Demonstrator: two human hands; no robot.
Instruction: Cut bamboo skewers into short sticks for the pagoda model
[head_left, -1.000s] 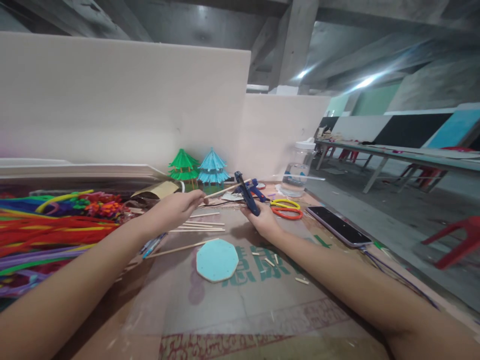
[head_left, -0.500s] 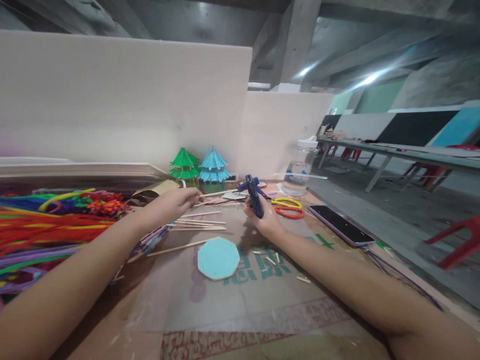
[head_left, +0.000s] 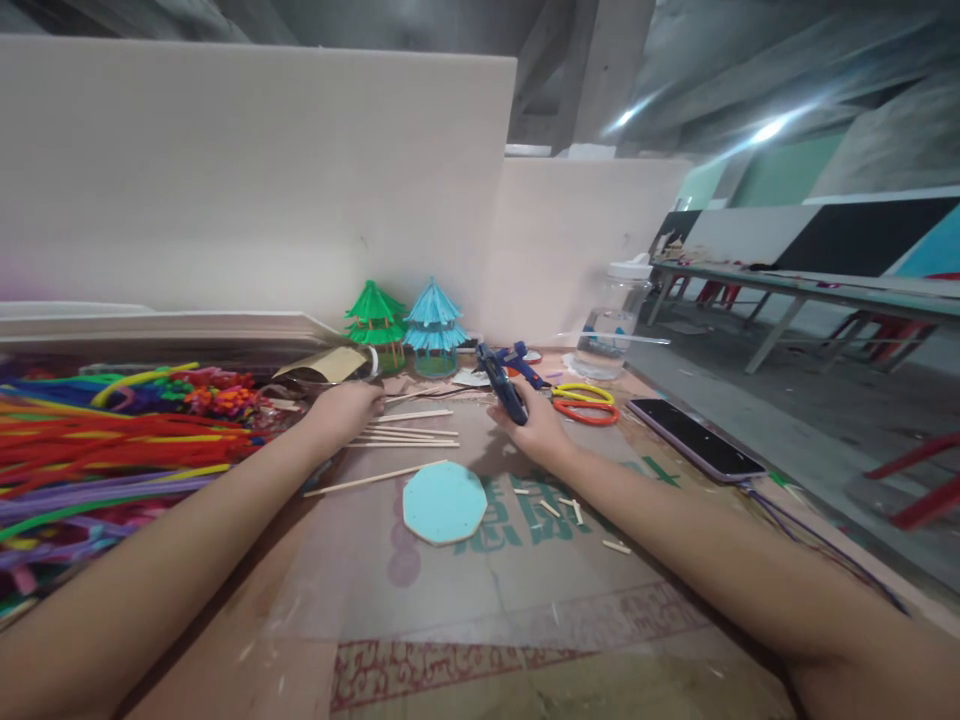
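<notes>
My left hand [head_left: 351, 408] is closed at the back of the table, with a thin wooden stick [head_left: 409, 397] coming out from its fingertips. Just in front of it lie several more wooden sticks [head_left: 420, 436]. My right hand [head_left: 536, 425] grips a dark blue hand tool [head_left: 502, 385] with blue parts standing out to its right; I cannot tell its exact kind. Between my forearms lies a light blue octagonal board [head_left: 445, 503], and a single stick [head_left: 375, 478] reaches its upper edge. Short stick pieces [head_left: 551, 508] are scattered to its right.
Colourful pipe cleaners [head_left: 112, 440] fill the left side. Green [head_left: 375, 325] and blue [head_left: 433, 325] pavilion models stand at the back, before a white panel [head_left: 247, 190]. Scissors with yellow and orange handles [head_left: 585, 408], a water bottle [head_left: 609, 320] and a phone [head_left: 696, 438] are on the right.
My left hand has drawn the stick back left, away from the tool. The tool in my right hand has tilted left, and its blue parts stand further from the dark part. The view has shifted slightly.
</notes>
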